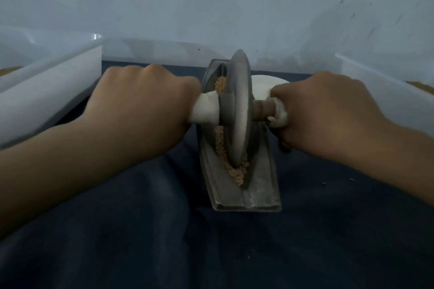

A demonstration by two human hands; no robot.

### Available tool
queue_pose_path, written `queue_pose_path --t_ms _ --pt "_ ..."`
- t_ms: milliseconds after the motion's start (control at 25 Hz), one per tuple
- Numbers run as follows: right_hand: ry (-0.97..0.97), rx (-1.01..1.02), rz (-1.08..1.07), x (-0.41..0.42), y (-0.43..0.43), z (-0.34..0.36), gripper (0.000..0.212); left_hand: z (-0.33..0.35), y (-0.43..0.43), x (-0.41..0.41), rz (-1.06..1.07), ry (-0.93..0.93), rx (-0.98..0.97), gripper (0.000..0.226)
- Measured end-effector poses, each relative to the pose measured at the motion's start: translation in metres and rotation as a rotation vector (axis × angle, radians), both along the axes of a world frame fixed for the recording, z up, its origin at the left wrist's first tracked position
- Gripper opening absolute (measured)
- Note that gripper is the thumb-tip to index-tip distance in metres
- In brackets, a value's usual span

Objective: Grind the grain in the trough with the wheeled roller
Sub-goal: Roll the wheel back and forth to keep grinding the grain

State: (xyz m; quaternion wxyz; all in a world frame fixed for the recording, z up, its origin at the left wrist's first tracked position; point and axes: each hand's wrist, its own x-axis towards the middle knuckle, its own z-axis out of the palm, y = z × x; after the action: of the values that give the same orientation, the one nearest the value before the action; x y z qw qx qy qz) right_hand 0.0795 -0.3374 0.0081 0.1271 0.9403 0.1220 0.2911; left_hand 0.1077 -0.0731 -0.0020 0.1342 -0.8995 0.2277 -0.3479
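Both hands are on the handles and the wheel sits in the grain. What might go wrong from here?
The tan grain lies heaped beside the grey metal wheeled roller, near the rim of the narrow grey metal trough; a hard push may spill it onto the dark blue cloth. Neither the left hand nor the right hand steadies the trough, so it might slide or tip on that wrinkled cloth.

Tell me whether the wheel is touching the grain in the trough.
Touching. The head view shows the wheel with its lower edge buried in the grain piled in the trough.
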Motion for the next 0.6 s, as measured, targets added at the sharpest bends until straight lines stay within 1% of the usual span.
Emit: queue_pose_path --t_ms 80,200,240,280,360,440,480,560,600 --pt "0.016 0.004 -0.079 0.025 0.006 -0.007 0.028 -0.002 -0.014 0.02 0.107 -0.01 0.012 0.025" --pt "0.096 0.198 -0.15 0.07 0.019 -0.005 0.006 0.007 -0.037 0.058 0.155 -0.024 -0.044 0.006" --pt "0.116 0.225 -0.164 0.076 0.02 -0.006 0.003 0.011 -0.042 0.065 0.165 -0.01 -0.047 0.005" --pt "0.128 0.231 -0.168 0.076 0.019 -0.007 0.004 0.014 -0.044 0.066 0.16 -0.002 -0.038 0.006" --pt "0.148 0.193 -0.148 0.059 0.014 -0.008 0.021 0.012 -0.038 0.052 0.128 -0.004 -0.007 0.006" --pt "0.092 0.081 -0.095 0.031 0.004 -0.007 0.033 0.005 -0.023 0.025 0.076 -0.019 -0.002 0.022" --pt "0.031 0.021 -0.058 0.015 0.002 -0.005 0.035 0.004 -0.015 0.009 0.046 -0.028 0.004 0.031" --pt "-0.08 -0.015 0.044 -0.007 0.0 0.0 0.029 0.004 -0.001 -0.008 0.0 -0.025 -0.006 0.038" --pt "-0.072 -0.018 0.059 -0.009 -0.001 -0.001 0.024 0.003 0.002 -0.009 -0.014 -0.028 -0.017 0.038"
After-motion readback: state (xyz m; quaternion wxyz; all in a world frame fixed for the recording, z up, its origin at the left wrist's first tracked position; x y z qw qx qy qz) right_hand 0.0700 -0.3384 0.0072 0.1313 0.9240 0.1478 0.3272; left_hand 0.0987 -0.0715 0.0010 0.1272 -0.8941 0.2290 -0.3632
